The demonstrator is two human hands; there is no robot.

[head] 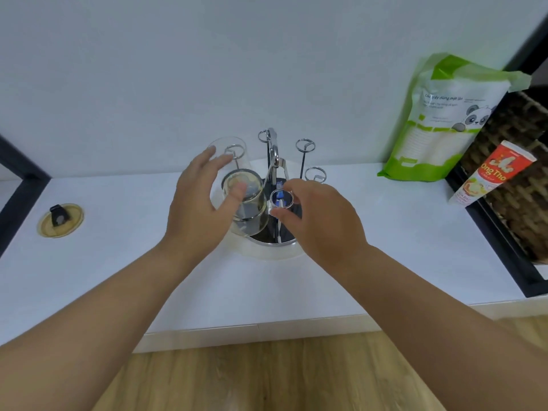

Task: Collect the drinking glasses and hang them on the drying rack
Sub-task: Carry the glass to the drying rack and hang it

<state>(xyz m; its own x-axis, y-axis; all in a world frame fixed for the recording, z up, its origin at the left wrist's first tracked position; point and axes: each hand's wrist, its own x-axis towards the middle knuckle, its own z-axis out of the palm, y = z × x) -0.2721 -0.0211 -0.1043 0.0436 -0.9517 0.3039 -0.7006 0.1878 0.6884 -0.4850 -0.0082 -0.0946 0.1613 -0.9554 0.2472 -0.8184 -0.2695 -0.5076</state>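
A metal drying rack [303, 161] with ring-topped prongs stands on a round base on the white counter. Two clear drinking glasses hang upside down on its left side, one at the back [237, 143] and one nearer to me [252, 215]. My left hand [195, 209] is spread beside them. Its thumb touches the nearer glass and its fingers reach up in front of the back glass. My right hand [317, 215] curls its thumb and forefinger round the ring of the front prong [281, 198]. The other prongs are bare.
A round yellowish lid [60, 220] with a black tab lies at the left of the counter [385, 232]. At the back right a green and white pouch [439, 120] leans on the wall, with a red tube [489, 176] propped against a dark woven basket [522, 185]. Wooden floor shows below the counter's edge.
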